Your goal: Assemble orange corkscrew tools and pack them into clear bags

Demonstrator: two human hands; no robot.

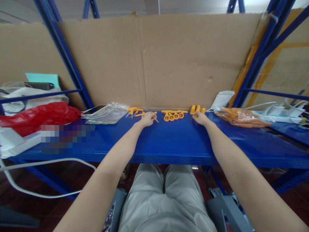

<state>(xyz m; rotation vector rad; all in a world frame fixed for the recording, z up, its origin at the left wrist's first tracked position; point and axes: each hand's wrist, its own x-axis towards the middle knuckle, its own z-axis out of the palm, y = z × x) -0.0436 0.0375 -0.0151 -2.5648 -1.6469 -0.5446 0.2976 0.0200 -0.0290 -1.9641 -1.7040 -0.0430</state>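
Both my arms reach out over a blue shelf (173,141). My left hand (147,118) rests knuckles-up with fingers curled over a small orange T-shaped plastic piece with a metal screw (155,120). More of these orange pieces (134,111) lie just to its left. A row of several orange T-shaped handles (174,114) lies between my hands. My right hand (200,118) is closed, its fingertips at a few short orange caps (197,109) by the cardboard wall.
A cardboard sheet (169,58) backs the shelf. A clear bag and a phone (103,112) lie at the left, beyond them red plastic (38,116). A bag of orange parts (241,117) and a white pouch (223,98) sit at the right. Blue rack posts (65,54) flank the shelf.
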